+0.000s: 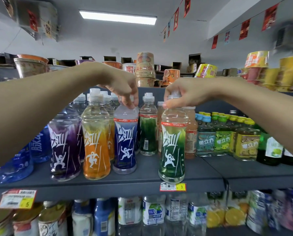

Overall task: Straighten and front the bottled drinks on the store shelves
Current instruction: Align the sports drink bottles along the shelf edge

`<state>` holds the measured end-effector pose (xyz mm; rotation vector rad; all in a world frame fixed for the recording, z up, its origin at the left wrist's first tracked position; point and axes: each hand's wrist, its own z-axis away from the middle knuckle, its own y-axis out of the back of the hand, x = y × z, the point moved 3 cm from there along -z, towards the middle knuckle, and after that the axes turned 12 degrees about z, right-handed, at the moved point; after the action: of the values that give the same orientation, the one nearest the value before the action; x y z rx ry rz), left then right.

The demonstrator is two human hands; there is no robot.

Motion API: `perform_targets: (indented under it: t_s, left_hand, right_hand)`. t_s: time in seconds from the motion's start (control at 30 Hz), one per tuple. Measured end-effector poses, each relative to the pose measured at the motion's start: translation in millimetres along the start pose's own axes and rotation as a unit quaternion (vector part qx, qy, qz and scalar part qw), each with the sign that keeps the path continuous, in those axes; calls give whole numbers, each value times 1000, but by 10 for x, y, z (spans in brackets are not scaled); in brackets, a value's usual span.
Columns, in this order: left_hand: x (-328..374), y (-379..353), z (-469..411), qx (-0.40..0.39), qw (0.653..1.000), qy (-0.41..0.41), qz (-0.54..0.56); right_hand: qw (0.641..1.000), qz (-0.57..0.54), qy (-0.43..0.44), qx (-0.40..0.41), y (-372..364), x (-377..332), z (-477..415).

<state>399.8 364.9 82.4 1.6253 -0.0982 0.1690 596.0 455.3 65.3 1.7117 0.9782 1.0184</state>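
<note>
- Since fronting means labels at the lip, the shelf (145, 174) edge across lower centre is the reference line.
- Green bottle (172, 147), centre-right, stands at that edge; right hand (181, 95) pinches its neck, likely squaring the label.
- Blue bottle (125, 143), centre, sits slightly back; left hand (123, 89) grips its top, probably to pull it forward.

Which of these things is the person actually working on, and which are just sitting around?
Part of the job:
left hand gripping the blue bottle at its top
right hand gripping the green bottle at its top
purple bottle and orange bottle beside them
shelf under them

Just there:
noodle cups up top
price tag
ceiling light
hanging flags
</note>
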Motion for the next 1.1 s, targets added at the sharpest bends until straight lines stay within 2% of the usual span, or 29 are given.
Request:
perform_targets:
  t_s: [0.6, 0.8, 0.97, 1.1]
  left_hand:
    - [18, -32, -19, 27, 999, 22, -16]
    - [-26, -18, -2, 7, 1000, 27, 5]
    - [-24, -38, -10, -10, 1000, 13, 20]
    - [13, -51, -21, -4, 1000, 3, 21]
  right_hand:
    - [995, 47, -91, 17, -202, 746, 228]
    - [991, 78, -109, -9, -177, 738, 189]
    - [984, 129, -117, 31, -159, 625, 156]
    - [984, 136, -119, 0, -106, 496, 41]
